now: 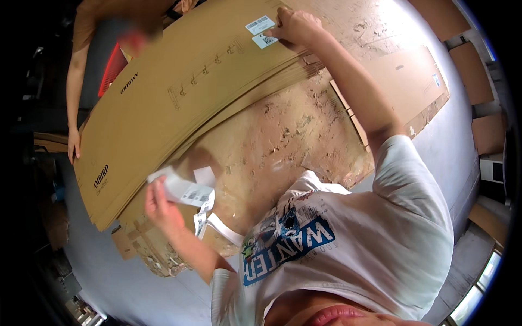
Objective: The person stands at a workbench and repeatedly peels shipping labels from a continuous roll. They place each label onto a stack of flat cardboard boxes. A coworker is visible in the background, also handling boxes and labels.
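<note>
A stack of long, flat brown cardboard sheets (157, 103) lies slantwise across the work surface. Two white printed labels (259, 25) sit side by side on its far right end. My right hand (298, 27) is there with fingers bent, its thumb over a corner of the lower label. Lower left, my left hand (162, 209) pinches a strip of white labels (182, 190) just off the stack's near edge. The strip hangs down in folds toward my shirt, its lower loops (220, 228) beside the worn surface.
A co-worker's hand (74, 145) rests on the stack's left end. A red basket (112, 69) stands beyond the stack. Scuffed, torn brown cardboard (283, 125) covers the surface, with another flat cardboard piece (405, 81) at right. Cardboard boxes (470, 73) line the far right side.
</note>
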`<state>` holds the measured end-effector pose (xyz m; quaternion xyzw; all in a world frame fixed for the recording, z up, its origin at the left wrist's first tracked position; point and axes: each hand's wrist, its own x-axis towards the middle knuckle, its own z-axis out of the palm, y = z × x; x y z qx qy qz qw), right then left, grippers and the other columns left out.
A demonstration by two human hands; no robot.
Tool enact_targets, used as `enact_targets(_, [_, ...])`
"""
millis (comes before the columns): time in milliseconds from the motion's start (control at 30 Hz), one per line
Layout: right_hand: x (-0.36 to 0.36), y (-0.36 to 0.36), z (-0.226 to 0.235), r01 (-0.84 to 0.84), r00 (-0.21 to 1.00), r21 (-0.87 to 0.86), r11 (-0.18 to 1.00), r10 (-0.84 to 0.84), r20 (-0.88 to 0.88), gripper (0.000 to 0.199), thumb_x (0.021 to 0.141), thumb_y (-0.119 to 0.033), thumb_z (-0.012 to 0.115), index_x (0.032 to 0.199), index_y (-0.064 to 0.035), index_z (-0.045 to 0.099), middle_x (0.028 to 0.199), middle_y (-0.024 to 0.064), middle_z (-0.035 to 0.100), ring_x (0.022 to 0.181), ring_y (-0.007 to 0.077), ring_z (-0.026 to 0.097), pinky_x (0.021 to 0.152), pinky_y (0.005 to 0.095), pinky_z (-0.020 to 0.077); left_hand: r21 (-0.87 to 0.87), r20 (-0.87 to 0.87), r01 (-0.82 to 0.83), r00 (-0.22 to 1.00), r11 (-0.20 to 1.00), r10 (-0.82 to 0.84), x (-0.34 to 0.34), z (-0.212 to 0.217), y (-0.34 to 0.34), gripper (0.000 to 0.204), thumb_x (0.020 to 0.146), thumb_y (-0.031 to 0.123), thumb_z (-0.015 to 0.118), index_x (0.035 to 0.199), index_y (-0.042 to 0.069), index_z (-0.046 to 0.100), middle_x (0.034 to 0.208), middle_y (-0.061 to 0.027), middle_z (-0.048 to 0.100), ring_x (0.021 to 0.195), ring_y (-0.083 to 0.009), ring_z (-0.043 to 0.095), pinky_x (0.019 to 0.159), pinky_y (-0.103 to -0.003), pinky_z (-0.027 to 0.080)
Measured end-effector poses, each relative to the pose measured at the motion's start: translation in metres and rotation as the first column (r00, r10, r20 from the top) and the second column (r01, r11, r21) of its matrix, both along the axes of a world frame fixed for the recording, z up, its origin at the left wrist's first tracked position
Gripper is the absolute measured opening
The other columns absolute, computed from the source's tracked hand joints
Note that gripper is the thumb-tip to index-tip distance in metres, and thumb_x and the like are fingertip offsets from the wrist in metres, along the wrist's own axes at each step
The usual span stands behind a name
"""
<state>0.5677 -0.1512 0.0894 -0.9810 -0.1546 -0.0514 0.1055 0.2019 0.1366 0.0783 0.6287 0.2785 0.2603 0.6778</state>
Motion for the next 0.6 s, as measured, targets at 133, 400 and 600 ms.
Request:
enact_targets(133, [-0.032,0.001,-0.008,-0.138,0.980,-0.001,0.990,0.136,0.147,0.053,0.088,-0.050,0.052,0.116,-0.0056,0.054,0.117,0.0177,0.058,0.112,0.0328,0.053,0.091,0.0452,0.0429,0.114,0.095,-0.113,0.990,0.987,0.103,-0.023,0.031,0.041,0.023,0.093,0.015,0.057,0.104,-0.004,0.057,0.103,-0.0109,0.060,0.095,-0.0175,0.057,0.084,-0.031,0.047])
enact_targets(400, [-0.089,-0.039,-0.031,0.138,0.913,0.022,0.990,-0.136,0.386,0.063,0.089,-0.053,0.049,0.127,-0.0029,0.048,0.139,0.0134,0.043,0.136,0.0315,0.028,0.109,0.0481,0.0239,0.059,0.142,-0.156,0.979,0.986,0.147,-0.055,0.050,0.064,0.026,0.092,0.018,0.058,0.109,-0.002,0.055,0.108,-0.0123,0.058,0.102,-0.0222,0.056,0.089,-0.036,0.046])
enact_targets(600, [-0.189,0.032,-0.030,0.254,0.608,0.876,0.410,0.637,-0.474,0.040,0.095,-0.034,0.050,0.113,0.0013,0.056,0.100,0.0150,0.065,0.094,0.0226,0.062,0.079,0.0344,0.0520,-0.129,0.145,-0.080,0.985,0.988,0.099,-0.035,0.021,0.009,0.025,0.088,0.018,0.063,0.103,-0.002,0.058,0.106,-0.0147,0.059,0.099,-0.0249,0.058,0.086,-0.037,0.049])
